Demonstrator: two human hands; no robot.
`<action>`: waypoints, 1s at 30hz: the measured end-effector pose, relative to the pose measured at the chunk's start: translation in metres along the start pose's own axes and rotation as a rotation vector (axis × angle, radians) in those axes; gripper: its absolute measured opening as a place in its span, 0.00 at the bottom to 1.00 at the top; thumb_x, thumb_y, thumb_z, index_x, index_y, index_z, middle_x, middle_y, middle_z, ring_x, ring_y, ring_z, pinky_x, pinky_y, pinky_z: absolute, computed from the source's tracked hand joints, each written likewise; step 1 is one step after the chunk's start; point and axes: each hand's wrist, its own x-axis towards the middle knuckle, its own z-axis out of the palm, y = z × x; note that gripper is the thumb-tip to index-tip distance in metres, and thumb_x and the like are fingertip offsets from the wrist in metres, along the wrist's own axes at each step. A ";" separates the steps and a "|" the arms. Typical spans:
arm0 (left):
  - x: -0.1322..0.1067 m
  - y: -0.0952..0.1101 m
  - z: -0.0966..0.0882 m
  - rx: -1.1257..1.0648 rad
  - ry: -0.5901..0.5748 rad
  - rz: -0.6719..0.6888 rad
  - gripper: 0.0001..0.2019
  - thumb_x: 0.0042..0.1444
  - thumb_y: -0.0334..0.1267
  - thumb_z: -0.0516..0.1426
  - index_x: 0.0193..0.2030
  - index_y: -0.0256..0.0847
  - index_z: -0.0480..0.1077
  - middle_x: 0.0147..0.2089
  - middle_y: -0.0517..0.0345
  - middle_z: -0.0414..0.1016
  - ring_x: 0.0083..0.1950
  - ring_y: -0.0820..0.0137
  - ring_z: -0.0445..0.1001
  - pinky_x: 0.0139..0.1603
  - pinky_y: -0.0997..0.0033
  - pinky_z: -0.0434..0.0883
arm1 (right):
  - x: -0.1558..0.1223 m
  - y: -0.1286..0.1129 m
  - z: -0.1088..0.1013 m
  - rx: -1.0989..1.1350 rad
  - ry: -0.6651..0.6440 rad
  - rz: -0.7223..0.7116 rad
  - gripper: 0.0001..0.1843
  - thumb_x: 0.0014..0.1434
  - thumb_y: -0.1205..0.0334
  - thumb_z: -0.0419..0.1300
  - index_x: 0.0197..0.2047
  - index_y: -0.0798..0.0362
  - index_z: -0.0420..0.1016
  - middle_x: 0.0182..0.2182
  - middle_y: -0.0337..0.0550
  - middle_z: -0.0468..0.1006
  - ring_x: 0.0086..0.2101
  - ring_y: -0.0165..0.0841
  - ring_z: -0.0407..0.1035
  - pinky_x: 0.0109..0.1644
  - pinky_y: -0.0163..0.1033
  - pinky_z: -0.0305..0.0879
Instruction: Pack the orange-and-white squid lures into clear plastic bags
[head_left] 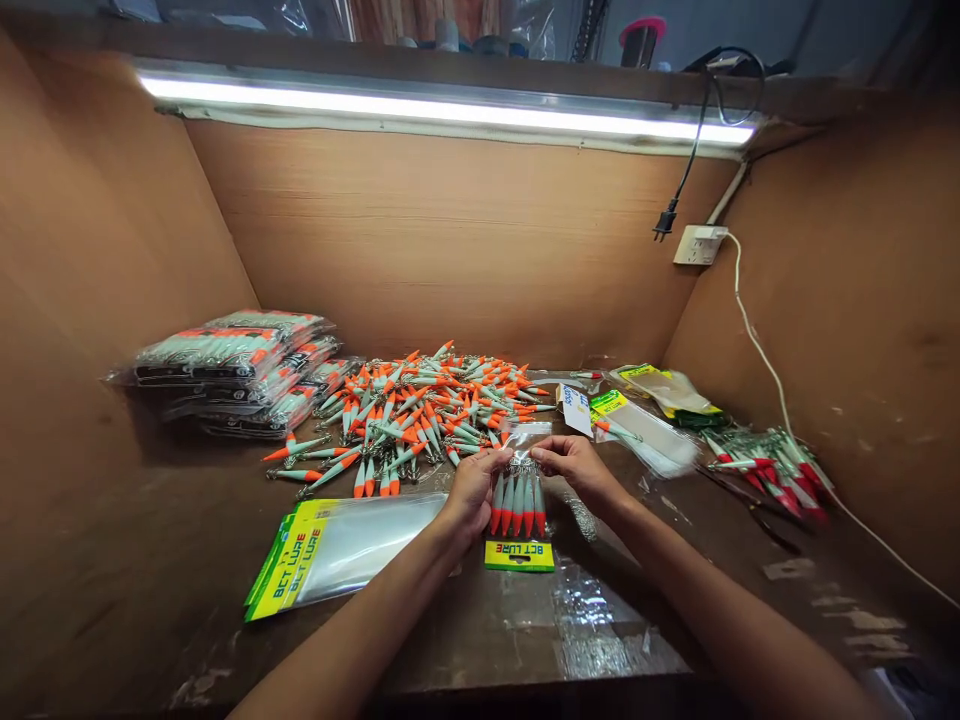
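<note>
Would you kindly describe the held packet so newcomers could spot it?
On the worktable, in front of the lure pile, find the left hand and right hand. They hold a clear packet; unlike the flat packet stack alongside, it contains lined-up lures.

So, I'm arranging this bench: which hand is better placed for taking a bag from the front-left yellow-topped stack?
Probably the left hand: it is nearer the stack. The right hand is across the lure bag, though both hands pinch it.
</note>
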 end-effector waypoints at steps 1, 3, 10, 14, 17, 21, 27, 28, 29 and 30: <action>0.000 0.001 -0.002 0.014 -0.016 -0.015 0.15 0.40 0.43 0.70 0.28 0.33 0.77 0.27 0.53 0.78 0.27 0.70 0.73 0.32 0.70 0.70 | 0.001 0.002 -0.001 -0.008 -0.004 0.006 0.19 0.49 0.48 0.69 0.31 0.57 0.81 0.22 0.37 0.72 0.24 0.27 0.58 0.30 0.35 0.55; 0.001 0.003 -0.005 0.048 -0.052 -0.037 0.16 0.39 0.43 0.71 0.28 0.32 0.77 0.28 0.52 0.79 0.27 0.70 0.73 0.31 0.70 0.70 | 0.002 0.007 -0.003 -0.026 -0.029 0.021 0.19 0.50 0.48 0.69 0.32 0.57 0.81 0.22 0.36 0.72 0.23 0.26 0.58 0.29 0.35 0.55; 0.002 0.005 -0.009 0.204 -0.063 0.064 0.21 0.47 0.52 0.67 0.38 0.33 0.81 0.33 0.50 0.81 0.33 0.66 0.75 0.35 0.70 0.70 | -0.003 0.005 -0.006 -0.407 0.223 -0.236 0.17 0.59 0.54 0.63 0.48 0.54 0.80 0.38 0.48 0.79 0.36 0.38 0.71 0.43 0.45 0.68; -0.003 0.010 -0.003 0.310 -0.055 0.215 0.17 0.51 0.48 0.66 0.40 0.35 0.82 0.36 0.53 0.82 0.40 0.62 0.76 0.44 0.68 0.70 | -0.012 -0.012 0.010 -0.785 0.261 -0.691 0.17 0.68 0.63 0.55 0.58 0.47 0.74 0.51 0.49 0.76 0.51 0.43 0.68 0.57 0.49 0.65; -0.011 0.017 0.001 0.527 -0.108 0.399 0.15 0.58 0.43 0.59 0.44 0.37 0.81 0.38 0.55 0.82 0.41 0.63 0.76 0.44 0.70 0.69 | -0.011 -0.021 0.023 -1.006 0.112 -0.770 0.17 0.68 0.67 0.54 0.59 0.50 0.72 0.49 0.50 0.77 0.49 0.43 0.68 0.54 0.49 0.67; -0.020 0.022 0.002 0.879 -0.074 0.540 0.15 0.62 0.37 0.52 0.41 0.39 0.81 0.32 0.59 0.80 0.34 0.68 0.74 0.37 0.73 0.66 | -0.006 -0.025 0.022 -1.171 0.048 -0.756 0.12 0.67 0.70 0.55 0.51 0.52 0.74 0.43 0.49 0.78 0.44 0.40 0.70 0.49 0.44 0.69; -0.024 0.020 0.002 0.947 -0.169 0.512 0.16 0.60 0.33 0.52 0.43 0.42 0.82 0.36 0.57 0.83 0.36 0.66 0.77 0.42 0.72 0.68 | -0.010 -0.024 0.010 -1.280 -0.028 -0.708 0.08 0.66 0.72 0.55 0.38 0.54 0.74 0.35 0.46 0.76 0.38 0.37 0.70 0.44 0.40 0.65; -0.023 0.018 0.003 0.915 -0.193 0.498 0.16 0.61 0.34 0.52 0.45 0.43 0.82 0.38 0.57 0.83 0.38 0.65 0.78 0.43 0.71 0.69 | -0.010 -0.022 0.009 -1.258 -0.007 -0.698 0.08 0.66 0.71 0.54 0.37 0.54 0.74 0.35 0.46 0.76 0.37 0.37 0.69 0.44 0.40 0.64; -0.023 0.017 0.004 0.876 -0.214 0.478 0.16 0.61 0.35 0.52 0.47 0.43 0.81 0.40 0.56 0.84 0.40 0.64 0.79 0.44 0.70 0.69 | -0.009 -0.019 0.009 -1.208 0.025 -0.679 0.09 0.67 0.71 0.54 0.37 0.54 0.74 0.34 0.46 0.77 0.37 0.37 0.69 0.43 0.40 0.64; -0.021 0.015 0.005 0.822 -0.233 0.447 0.16 0.61 0.37 0.53 0.48 0.43 0.81 0.41 0.55 0.84 0.42 0.63 0.79 0.45 0.69 0.70 | -0.007 -0.016 0.007 -1.129 0.072 -0.648 0.10 0.67 0.69 0.53 0.36 0.54 0.74 0.34 0.46 0.77 0.36 0.37 0.70 0.43 0.40 0.64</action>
